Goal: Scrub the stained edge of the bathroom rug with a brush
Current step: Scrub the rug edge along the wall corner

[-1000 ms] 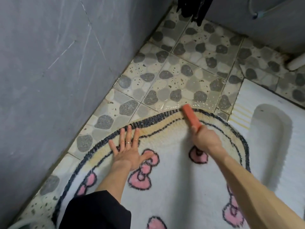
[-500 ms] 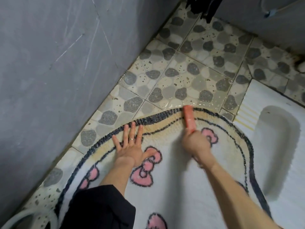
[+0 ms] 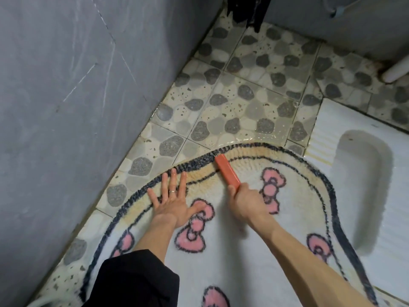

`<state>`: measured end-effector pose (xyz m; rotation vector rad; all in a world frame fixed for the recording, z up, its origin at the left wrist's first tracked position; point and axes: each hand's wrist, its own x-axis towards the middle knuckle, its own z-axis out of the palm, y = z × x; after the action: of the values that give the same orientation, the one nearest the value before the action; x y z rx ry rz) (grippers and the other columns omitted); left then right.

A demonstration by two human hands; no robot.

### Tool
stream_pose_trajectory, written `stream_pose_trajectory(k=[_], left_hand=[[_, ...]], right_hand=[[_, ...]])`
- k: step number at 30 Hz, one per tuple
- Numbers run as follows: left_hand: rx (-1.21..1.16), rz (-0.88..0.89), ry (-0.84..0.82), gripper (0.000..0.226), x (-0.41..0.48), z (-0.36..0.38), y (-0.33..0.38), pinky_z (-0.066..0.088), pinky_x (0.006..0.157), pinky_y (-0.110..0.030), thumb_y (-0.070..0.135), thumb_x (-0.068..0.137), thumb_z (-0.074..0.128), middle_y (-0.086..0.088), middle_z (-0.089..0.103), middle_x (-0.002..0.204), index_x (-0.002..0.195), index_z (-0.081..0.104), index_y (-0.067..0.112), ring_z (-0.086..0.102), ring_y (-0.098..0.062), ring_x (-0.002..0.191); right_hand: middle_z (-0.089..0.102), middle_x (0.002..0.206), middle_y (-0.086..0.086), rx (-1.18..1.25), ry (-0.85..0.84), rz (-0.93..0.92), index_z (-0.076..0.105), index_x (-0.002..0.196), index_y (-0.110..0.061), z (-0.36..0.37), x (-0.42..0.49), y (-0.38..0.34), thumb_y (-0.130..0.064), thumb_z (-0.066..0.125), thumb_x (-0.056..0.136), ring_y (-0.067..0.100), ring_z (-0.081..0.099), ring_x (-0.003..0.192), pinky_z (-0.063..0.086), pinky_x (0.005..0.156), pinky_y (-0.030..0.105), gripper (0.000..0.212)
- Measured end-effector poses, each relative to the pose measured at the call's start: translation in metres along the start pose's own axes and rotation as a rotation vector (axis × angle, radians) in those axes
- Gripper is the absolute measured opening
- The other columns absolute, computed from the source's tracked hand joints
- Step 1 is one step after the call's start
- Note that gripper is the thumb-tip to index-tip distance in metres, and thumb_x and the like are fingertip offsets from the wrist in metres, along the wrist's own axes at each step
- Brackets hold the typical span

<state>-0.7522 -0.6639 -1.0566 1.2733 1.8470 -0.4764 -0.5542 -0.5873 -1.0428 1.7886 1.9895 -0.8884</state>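
Two hands work: the right hand (image 3: pixel 249 201) grips the brush (image 3: pixel 227 172), long axis pointing to the stained edge (image 3: pixel 243 151); the left hand (image 3: pixel 172 202) presses the rug (image 3: pixel 232 251) flat.

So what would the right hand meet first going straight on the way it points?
The right hand, gripping the orange brush, would cross the rug's dark border, then likely only wet pebble floor tiles.
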Motion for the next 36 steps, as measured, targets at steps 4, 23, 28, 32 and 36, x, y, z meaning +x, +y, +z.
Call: stream_pose_trajectory(k=[4, 23, 28, 32, 36], left_hand=[[-0.010, -0.004, -0.013, 0.108, -0.004, -0.003, 0.001, -0.021, 0.110, -0.070, 0.092, 0.075, 0.017, 0.006, -0.067, 0.131, 0.134, -0.051, 0.033, -0.056, -0.023, 0.129], [0.117, 0.027, 0.185, 0.097, -0.007, 0.002, 0.041, -0.003, 0.115, -0.072, 0.059, 0.093, 0.043, -0.003, -0.043, 0.155, 0.149, -0.033, 0.035, -0.032, -0.037, 0.146], [0.135, 0.059, 0.154, 0.092, 0.004, 0.002, 0.042, 0.000, 0.114, -0.074, 0.058, 0.093, 0.041, 0.008, -0.045, 0.152, 0.149, -0.030, 0.045, -0.033, -0.033, 0.146], [0.187, 0.176, 0.266, 0.083, 0.002, -0.001, -0.003, -0.019, 0.114, -0.064, 0.084, 0.088, 0.022, 0.020, -0.040, 0.153, 0.145, -0.030, 0.054, -0.034, -0.019, 0.146], [0.097, 0.170, 0.379, 0.076, -0.007, 0.028, -0.038, -0.020, 0.119, -0.054, 0.082, 0.091, 0.011, 0.018, -0.042, 0.154, 0.149, -0.026, 0.049, -0.041, -0.011, 0.142]], right_hand=[[0.066, 0.106, 0.027, -0.050, 0.176, 0.223, 0.051, 0.121, 0.000, -0.049, 0.029, 0.077, -0.061, 0.012, 0.096, 0.042, 0.065, 0.095, 0.048, 0.077, 0.041, 0.076], [0.065, 0.114, 0.024, 0.290, 0.273, 0.544, 0.053, 0.125, -0.003, -0.046, 0.004, 0.163, -0.055, 0.018, 0.100, 0.038, 0.064, 0.100, 0.053, 0.087, 0.041, 0.068], [0.060, 0.086, 0.005, 0.200, 0.065, 0.092, 0.047, 0.116, -0.009, 0.011, -0.008, 0.023, -0.052, 0.024, 0.104, 0.025, 0.060, 0.070, 0.047, 0.060, 0.032, 0.050], [0.066, 0.101, 0.014, 0.062, 0.108, 0.098, 0.041, 0.130, -0.007, -0.001, -0.001, 0.037, -0.052, 0.021, 0.104, 0.031, 0.066, 0.083, 0.045, 0.064, 0.035, 0.056], [0.065, 0.108, 0.032, 0.073, 0.309, 0.323, 0.031, 0.137, -0.001, -0.039, 0.010, 0.094, -0.046, 0.022, 0.102, 0.045, 0.064, 0.095, 0.041, 0.072, 0.043, 0.057]])
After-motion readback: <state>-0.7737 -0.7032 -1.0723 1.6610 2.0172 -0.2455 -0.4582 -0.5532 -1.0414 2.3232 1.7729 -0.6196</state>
